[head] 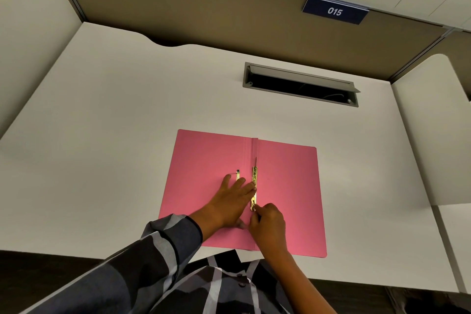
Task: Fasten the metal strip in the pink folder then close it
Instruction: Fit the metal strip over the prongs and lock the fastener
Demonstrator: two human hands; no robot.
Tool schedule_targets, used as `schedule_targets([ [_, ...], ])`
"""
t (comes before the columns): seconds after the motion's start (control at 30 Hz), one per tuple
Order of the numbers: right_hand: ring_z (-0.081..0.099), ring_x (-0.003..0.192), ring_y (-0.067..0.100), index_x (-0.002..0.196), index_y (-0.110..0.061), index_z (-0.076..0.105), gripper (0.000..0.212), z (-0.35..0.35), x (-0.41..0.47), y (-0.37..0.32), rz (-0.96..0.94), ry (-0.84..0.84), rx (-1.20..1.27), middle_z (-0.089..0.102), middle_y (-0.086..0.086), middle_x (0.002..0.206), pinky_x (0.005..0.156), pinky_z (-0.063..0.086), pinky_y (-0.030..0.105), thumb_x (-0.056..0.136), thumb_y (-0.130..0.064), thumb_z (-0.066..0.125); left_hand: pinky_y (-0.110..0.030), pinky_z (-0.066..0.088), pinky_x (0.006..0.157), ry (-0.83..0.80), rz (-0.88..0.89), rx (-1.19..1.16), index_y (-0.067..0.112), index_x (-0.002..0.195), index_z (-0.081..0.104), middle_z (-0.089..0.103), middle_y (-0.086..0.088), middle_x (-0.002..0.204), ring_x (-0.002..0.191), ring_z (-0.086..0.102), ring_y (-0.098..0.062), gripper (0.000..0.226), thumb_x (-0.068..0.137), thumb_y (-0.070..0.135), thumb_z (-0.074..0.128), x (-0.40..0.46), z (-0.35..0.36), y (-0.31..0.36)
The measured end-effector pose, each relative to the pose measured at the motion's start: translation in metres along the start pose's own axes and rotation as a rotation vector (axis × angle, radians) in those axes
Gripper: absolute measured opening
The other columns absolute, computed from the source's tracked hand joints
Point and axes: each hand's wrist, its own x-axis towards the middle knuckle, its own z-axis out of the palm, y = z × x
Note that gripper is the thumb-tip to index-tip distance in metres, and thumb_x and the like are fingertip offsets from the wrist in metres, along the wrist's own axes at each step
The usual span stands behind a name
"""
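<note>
Lying open, head view: pink folder (285, 186) flat on the white table (102, 135), near its front edge.
Metal strip (254, 181): along the spine fold, brass-coloured.
Left hand (232, 201): grip spread, fingers pressing flat across the fold, one fingertip on the strip.
Right hand (267, 227): grip pinching the strip's near end.
</note>
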Motion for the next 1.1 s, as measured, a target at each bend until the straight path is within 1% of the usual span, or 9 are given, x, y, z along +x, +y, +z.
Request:
schedule_targets([
  [0.2, 0.047, 0.060, 0.016, 0.111, -0.003, 0.077, 0.021, 0.000, -0.006, 0.012, -0.127, -0.012, -0.043, 0.063, 0.009, 0.078, 0.056, 0.027, 0.009, 0.091, -0.003, 0.070, -0.063, 0.008, 0.126, -0.015, -0.012, 0.015, 0.013, 0.165, 0.020, 0.022, -0.007, 0.172, 0.160, 0.017, -0.033, 0.111, 0.082, 0.059, 0.078, -0.001, -0.003, 0.001],
  [0.3, 0.049, 0.060, 0.020, 0.111, -0.003, 0.077, 0.022, 0.004, -0.005, 0.017, -0.157, -0.026, -0.076, 0.061, 0.009, 0.078, 0.055, 0.033, 0.016, 0.090, -0.003, 0.070, -0.064, 0.009, 0.126, -0.019, -0.016, 0.024, 0.013, 0.165, 0.020, 0.022, -0.007, 0.173, 0.160, 0.017, -0.034, 0.111, 0.083, 0.059, 0.077, -0.001, -0.003, 0.001],
  [0.37, 0.049, 0.059, 0.021, 0.108, -0.001, 0.077, 0.019, 0.006, -0.005, 0.019, -0.162, -0.030, -0.093, 0.060, 0.010, 0.078, 0.054, 0.034, 0.020, 0.091, -0.004, 0.069, -0.064, 0.009, 0.127, -0.020, -0.017, 0.026, 0.014, 0.165, 0.020, 0.022, -0.007, 0.173, 0.160, 0.017, -0.034, 0.111, 0.082, 0.060, 0.077, -0.001, -0.002, 0.001],
  [0.47, 0.042, 0.059, 0.020, 0.099, 0.002, 0.077, 0.014, 0.008, -0.004, 0.016, -0.146, -0.028, -0.094, 0.059, 0.012, 0.077, 0.055, 0.021, 0.010, 0.091, -0.003, 0.067, -0.064, 0.008, 0.127, -0.014, -0.017, 0.020, 0.014, 0.165, 0.022, 0.024, -0.007, 0.172, 0.160, 0.018, -0.034, 0.110, 0.081, 0.060, 0.078, 0.000, -0.001, 0.002],
  [0.53, 0.039, 0.058, 0.021, 0.093, 0.004, 0.076, 0.014, 0.008, -0.001, 0.010, -0.114, -0.035, -0.077, 0.059, 0.014, 0.077, 0.054, 0.016, 0.011, 0.090, -0.002, 0.064, -0.063, 0.008, 0.126, -0.007, -0.016, 0.012, 0.014, 0.164, 0.024, 0.026, -0.007, 0.171, 0.159, 0.020, -0.033, 0.110, 0.080, 0.059, 0.079, 0.001, 0.000, 0.002],
  [0.7, 0.034, 0.052, 0.007, 0.081, 0.006, 0.076, 0.023, 0.001, 0.007, -0.001, -0.021, -0.044, 0.028, 0.048, 0.008, 0.069, 0.051, 0.019, 0.018, 0.092, -0.007, 0.061, -0.063, 0.008, 0.125, 0.001, -0.014, 0.005, 0.014, 0.163, 0.026, 0.028, -0.007, 0.170, 0.157, 0.022, -0.034, 0.108, 0.080, 0.060, 0.078, 0.002, 0.002, 0.001],
  [0.83, 0.037, 0.050, 0.014, 0.073, 0.005, 0.073, 0.028, 0.002, 0.006, -0.002, 0.057, -0.048, 0.081, 0.049, 0.010, 0.062, 0.051, 0.026, 0.028, 0.093, -0.012, 0.063, -0.064, 0.009, 0.125, -0.005, -0.013, 0.000, 0.013, 0.163, 0.026, 0.028, -0.006, 0.169, 0.157, 0.022, -0.033, 0.107, 0.081, 0.057, 0.078, 0.002, 0.000, 0.002],
  [0.93, 0.036, 0.051, 0.008, 0.080, 0.005, 0.073, 0.027, 0.006, 0.001, -0.003, 0.053, -0.018, 0.066, 0.051, 0.010, 0.067, 0.051, 0.021, 0.019, 0.097, -0.013, 0.060, -0.064, 0.010, 0.125, -0.006, -0.017, -0.007, 0.014, 0.163, 0.025, 0.027, -0.007, 0.170, 0.157, 0.022, -0.033, 0.105, 0.082, 0.055, 0.077, 0.002, 0.001, 0.002],
  [1.1, 0.042, 0.054, 0.019, 0.086, 0.006, 0.075, 0.034, 0.009, -0.011, -0.003, -0.136, -0.009, 0.003, 0.065, 0.017, 0.074, 0.053, 0.019, 0.010, 0.092, -0.024, 0.060, -0.064, 0.012, 0.125, -0.020, -0.023, 0.006, 0.014, 0.165, 0.023, 0.024, -0.007, 0.172, 0.158, 0.020, -0.034, 0.106, 0.084, 0.058, 0.076, 0.002, -0.001, 0.002],
])
